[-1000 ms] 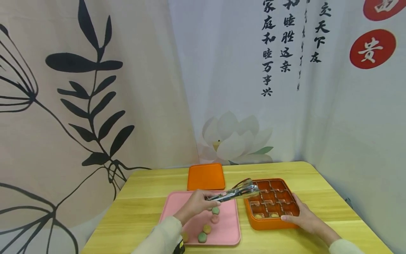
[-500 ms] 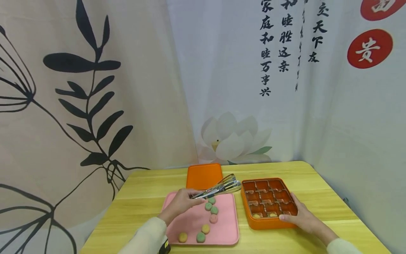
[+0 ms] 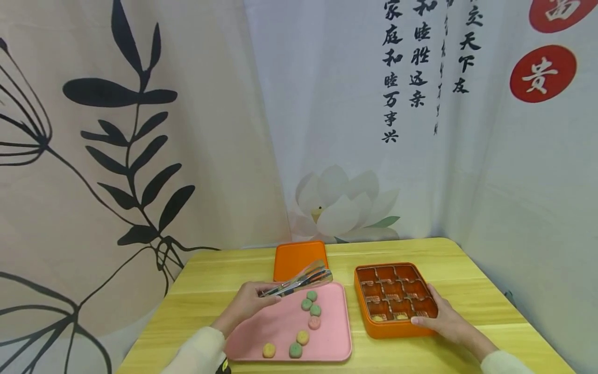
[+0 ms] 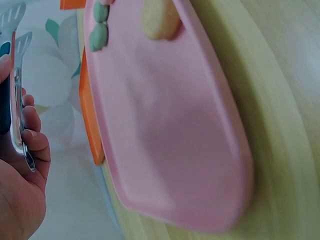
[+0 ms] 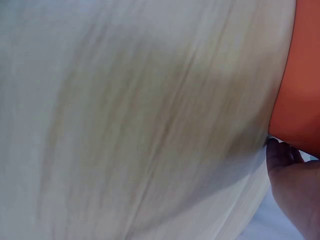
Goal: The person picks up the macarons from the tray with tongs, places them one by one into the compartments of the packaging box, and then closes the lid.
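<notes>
Head view: cookies (image 3: 302, 337) dot the pink tray's (image 3: 330, 335) middle and near edge, closer to the left hand (image 3: 247, 304) over its far-left corner, tongs (image 3: 299, 282) angled toward its far-right one. Left wrist view: that hand's wrapped round the tongs. Right wrist view: the right hand's (image 5: 295, 187) gripping the box (image 5: 302, 85), right of the tray.

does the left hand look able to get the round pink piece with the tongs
Probably yes: the left hand holds the tongs, and nothing covers the pink piece, though a green piece sits close by.
</notes>
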Tool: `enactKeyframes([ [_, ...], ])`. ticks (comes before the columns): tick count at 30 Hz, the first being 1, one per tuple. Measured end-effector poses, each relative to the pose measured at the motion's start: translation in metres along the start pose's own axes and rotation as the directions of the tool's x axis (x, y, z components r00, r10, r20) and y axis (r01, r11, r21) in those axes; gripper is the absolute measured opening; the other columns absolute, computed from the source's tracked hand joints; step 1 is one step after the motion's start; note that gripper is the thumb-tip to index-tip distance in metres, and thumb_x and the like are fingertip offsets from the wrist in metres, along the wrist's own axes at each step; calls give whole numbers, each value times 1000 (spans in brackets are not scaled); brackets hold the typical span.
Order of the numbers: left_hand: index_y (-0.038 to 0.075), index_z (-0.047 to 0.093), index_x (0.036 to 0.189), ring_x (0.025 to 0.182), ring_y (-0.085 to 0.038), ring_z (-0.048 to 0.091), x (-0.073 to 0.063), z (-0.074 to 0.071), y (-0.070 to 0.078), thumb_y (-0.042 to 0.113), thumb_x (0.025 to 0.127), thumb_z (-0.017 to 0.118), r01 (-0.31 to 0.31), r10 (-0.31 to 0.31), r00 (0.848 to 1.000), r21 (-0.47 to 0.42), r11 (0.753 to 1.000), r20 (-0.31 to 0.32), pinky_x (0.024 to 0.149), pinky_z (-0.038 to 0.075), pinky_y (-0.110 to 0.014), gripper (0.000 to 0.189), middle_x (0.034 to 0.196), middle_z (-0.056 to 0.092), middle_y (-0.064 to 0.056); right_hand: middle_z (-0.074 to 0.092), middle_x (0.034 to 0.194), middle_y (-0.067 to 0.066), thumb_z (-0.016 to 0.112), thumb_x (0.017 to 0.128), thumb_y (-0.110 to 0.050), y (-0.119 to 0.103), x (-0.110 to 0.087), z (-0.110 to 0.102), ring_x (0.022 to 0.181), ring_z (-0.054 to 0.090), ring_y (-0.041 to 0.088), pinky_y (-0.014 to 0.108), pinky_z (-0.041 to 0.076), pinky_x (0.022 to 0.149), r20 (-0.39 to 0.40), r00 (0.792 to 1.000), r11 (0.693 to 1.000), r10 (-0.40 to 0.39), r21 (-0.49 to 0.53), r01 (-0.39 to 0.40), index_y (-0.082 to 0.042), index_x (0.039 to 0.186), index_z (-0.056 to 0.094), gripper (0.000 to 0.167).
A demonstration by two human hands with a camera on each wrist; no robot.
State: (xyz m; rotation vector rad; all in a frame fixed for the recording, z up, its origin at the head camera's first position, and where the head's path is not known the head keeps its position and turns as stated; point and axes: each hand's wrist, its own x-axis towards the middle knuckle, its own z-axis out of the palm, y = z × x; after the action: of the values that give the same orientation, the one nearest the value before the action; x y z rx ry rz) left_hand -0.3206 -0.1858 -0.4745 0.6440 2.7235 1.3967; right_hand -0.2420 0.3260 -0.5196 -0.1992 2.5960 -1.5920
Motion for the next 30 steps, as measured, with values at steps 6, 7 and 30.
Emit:
enactKeyframes([
  [6, 19, 74, 119, 87, -16, 60, -8, -8, -13, 31, 85, 79, 43, -43, 999, 8, 999, 6, 71, 51, -28, 36, 113, 71, -5, 28, 145, 42, 73, 91, -21, 2, -1, 1, 120, 53, 45, 54, 43, 98, -1, 1000, 1000, 6, -22, -6, 4, 154, -10, 107],
  [7, 17, 74, 117, 83, -16, 59, -10, -9, -15, 30, 85, 79, 50, -50, 999, 7, 999, 5, 68, 51, -28, 35, 108, 71, -5, 28, 145, 43, 73, 92, -21, 2, -1, 0, 120, 53, 45, 54, 44, 98, 2, 1000, 1000, 11, -26, -11, 4, 154, -10, 107],
  [30, 13, 78, 99, 65, -10, 52, -40, -27, -54, 29, 81, 82, 41, -41, 999, 118, 992, 0, 54, 45, -23, 24, 79, 64, 4, 22, 146, 44, 72, 92, -26, -2, 1, -2, 124, 47, 51, 57, 42, 98, 6, 1000, 998, 26, -65, -25, 3, 154, -12, 108],
])
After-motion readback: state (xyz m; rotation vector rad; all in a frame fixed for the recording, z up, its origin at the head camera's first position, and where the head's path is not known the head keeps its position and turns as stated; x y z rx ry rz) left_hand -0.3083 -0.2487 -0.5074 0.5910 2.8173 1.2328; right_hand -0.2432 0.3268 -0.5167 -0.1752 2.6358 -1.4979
